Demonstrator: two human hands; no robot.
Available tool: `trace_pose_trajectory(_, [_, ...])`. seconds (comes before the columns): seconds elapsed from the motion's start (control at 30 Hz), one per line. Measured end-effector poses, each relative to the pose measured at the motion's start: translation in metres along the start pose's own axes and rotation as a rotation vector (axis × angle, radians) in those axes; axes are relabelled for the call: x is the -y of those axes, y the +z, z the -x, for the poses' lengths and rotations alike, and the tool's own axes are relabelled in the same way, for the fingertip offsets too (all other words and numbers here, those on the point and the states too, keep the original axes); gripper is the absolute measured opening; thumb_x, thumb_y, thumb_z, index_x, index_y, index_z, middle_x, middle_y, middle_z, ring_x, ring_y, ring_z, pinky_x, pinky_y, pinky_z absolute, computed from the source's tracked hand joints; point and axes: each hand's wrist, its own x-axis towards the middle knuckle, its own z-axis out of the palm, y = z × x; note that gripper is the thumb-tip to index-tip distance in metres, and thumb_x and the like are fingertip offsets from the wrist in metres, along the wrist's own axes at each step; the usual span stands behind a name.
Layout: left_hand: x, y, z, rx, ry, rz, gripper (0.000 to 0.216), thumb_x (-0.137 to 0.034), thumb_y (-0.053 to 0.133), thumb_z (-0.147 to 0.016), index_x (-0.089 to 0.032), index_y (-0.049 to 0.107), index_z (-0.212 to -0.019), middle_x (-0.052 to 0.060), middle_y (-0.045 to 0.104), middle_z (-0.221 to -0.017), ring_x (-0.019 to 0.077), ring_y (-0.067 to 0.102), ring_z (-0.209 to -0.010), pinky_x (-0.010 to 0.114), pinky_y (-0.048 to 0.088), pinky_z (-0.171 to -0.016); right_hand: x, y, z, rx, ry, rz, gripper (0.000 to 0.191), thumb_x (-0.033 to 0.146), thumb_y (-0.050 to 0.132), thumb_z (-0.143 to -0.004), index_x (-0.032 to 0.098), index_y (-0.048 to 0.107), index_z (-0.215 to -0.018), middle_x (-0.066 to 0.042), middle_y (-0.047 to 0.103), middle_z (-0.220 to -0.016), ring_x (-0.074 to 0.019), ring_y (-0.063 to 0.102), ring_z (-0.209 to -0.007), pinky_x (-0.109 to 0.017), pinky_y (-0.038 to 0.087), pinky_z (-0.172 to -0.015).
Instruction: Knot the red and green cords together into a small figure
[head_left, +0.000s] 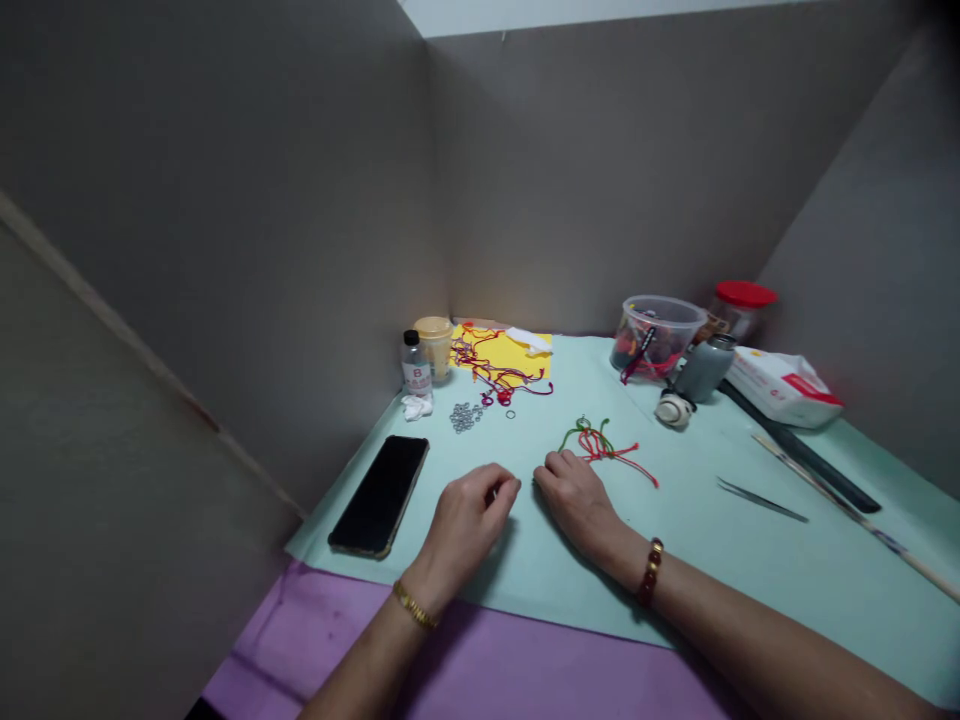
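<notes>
The left hand (466, 525) curls loosely, knuckles up, just beside the right hand (574, 503), lying palm down.

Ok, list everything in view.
mat: 1, pale green, tabletop
cloth: 1, purple, front
phone: 1, black, left
bottle: 1, clear, back left
cup: 1, tan, behind bottle
rings: many, silver, beside bottle
paper: 1, yellow, back centre
purple cords: bunch, red, on paper
green cords: bunch, red, centre
tub: 1, clear, back right
jar: 1, red-lidded, right
flask: 1, grey, by tub
bag: 1, white, right
tweezers: 1, steel, right
rods: 2, black, tan, right
left hand: 1, gold bracelet, by phone
right hand: 1, brown bracelet, by cords
</notes>
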Motion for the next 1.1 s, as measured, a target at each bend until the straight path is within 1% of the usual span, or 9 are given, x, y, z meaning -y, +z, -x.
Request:
trace_pose_trajectory(0.1, [-0.010, 0.015, -0.042, 0.017, 0.122, -0.097, 0.025, -0.024, 0.043, -0.091, -0.019, 0.067, -0.085, 0.003, 0.069, -0.089, 0.0159, 0.061, -0.082, 0.024, 0.044, -0.076, -0.002, 0.006, 0.004, -0.040, 0.066, -0.047, 0.015, 0.007, 0.053, -0.089, 0.015, 0.063, -0.082, -0.005, 0.061, -0.080, -0.0188, 0.048, -0.076, -0.030, 0.033, -0.070])
trace_pose_trajectory(0.23, [-0.023, 0.039, -0.086, 0.208, 0.148, -0.291, 0.023, -0.024, 0.047, -0.088, -0.021, 0.070, -0.089, 0.003, 0.071, -0.093, 0.0173, 0.063, -0.088, 0.026, 0.045, -0.079, -0.003, 0.015, 0.009, -0.085, 0.146, -0.177, 0.017, 0.007, 0.048, -0.089, 0.011, 0.063, -0.096, -0.009, 0.064, -0.089, -0.0181, 0.053, -0.079, -0.028, 0.039, -0.071])
trace_pose_trajectory(0.4, [-0.035, 0.059, -0.118, 0.351, 0.093, -0.434, 0.018, -0.033, 0.061, -0.079, -0.019, 0.072, -0.083, 0.008, 0.072, -0.086, 0.0242, 0.066, -0.085, 0.031, 0.048, -0.073, -0.001, 0.015, 0.011, -0.122, 0.179, -0.205, 0.028, 0.003, 0.045, -0.085, 0.012, 0.062, -0.106, -0.012, 0.065, -0.097, -0.0201, 0.055, -0.082, -0.030, 0.043, -0.070])
trace_pose_trajectory(0.57, [-0.044, 0.071, -0.142, 0.526, 0.087, -0.538, 0.025, -0.037, 0.076, -0.064, -0.016, 0.073, -0.077, 0.015, 0.073, -0.082, 0.0317, 0.068, -0.084, 0.039, 0.051, -0.076, 0.001, 0.013, 0.012, -0.119, 0.203, -0.137, 0.028, 0.000, 0.043, -0.084, 0.012, 0.064, -0.100, -0.012, 0.066, -0.091, -0.0196, 0.057, -0.079, -0.029, 0.043, -0.069])
trace_pose_trajectory(0.67, [-0.045, 0.077, -0.148, 0.643, 0.085, -0.571, 0.024, -0.033, 0.079, -0.060, -0.016, 0.073, -0.075, 0.015, 0.074, -0.080, 0.0314, 0.069, -0.084, 0.038, 0.053, -0.076, 0.000, 0.013, 0.015, -0.083, 0.193, -0.129, 0.026, 0.000, 0.043, -0.084, 0.013, 0.064, -0.093, -0.010, 0.067, -0.083, -0.0181, 0.059, -0.074, -0.027, 0.042, -0.066])
trace_pose_trajectory(0.73, [-0.044, 0.079, -0.146, 0.703, 0.071, -0.568, 0.024, -0.033, 0.078, -0.061, -0.017, 0.074, -0.079, 0.014, 0.075, -0.082, 0.0297, 0.069, -0.085, 0.036, 0.054, -0.076, 0.000, 0.012, 0.020, -0.065, 0.190, -0.136, 0.024, 0.001, 0.043, -0.085, 0.013, 0.063, -0.088, -0.008, 0.067, -0.077, -0.0168, 0.059, -0.068, -0.026, 0.041, -0.063])
trace_pose_trajectory(0.8, [-0.045, 0.080, -0.140, 0.742, 0.054, -0.545, 0.029, -0.033, 0.076, -0.064, -0.014, 0.074, -0.085, 0.017, 0.075, -0.088, 0.0299, 0.069, -0.087, 0.036, 0.054, -0.077, -0.001, 0.013, 0.026, -0.051, 0.190, -0.130, 0.024, 0.004, 0.043, -0.086, 0.014, 0.064, -0.090, -0.007, 0.068, -0.075, -0.0168, 0.061, -0.066, -0.025, 0.040, -0.060])
trace_pose_trajectory(1.0, [-0.040, 0.082, -0.128, 0.747, -0.021, -0.426, 0.038, -0.026, 0.073, -0.066, -0.015, 0.072, -0.103, 0.014, 0.073, -0.105, 0.0250, 0.068, -0.098, 0.029, 0.054, -0.079, -0.012, 0.030, 0.042, 0.047, 0.179, -0.024, 0.023, 0.022, 0.042, -0.092, 0.018, 0.063, -0.088, -0.008, 0.067, -0.072, -0.0198, 0.064, -0.058, -0.027, 0.034, -0.049])
trace_pose_trajectory(1.1, [-0.028, 0.090, -0.129, 0.783, 0.056, -0.355, 0.041, -0.032, 0.068, -0.071, -0.012, 0.070, -0.107, 0.014, 0.071, -0.111, 0.0269, 0.067, -0.101, 0.031, 0.054, -0.070, -0.019, 0.040, 0.054, 0.083, 0.190, -0.030, 0.022, 0.029, 0.044, -0.091, 0.023, 0.064, -0.086, -0.008, 0.065, -0.069, -0.0224, 0.064, -0.055, -0.030, 0.034, -0.046])
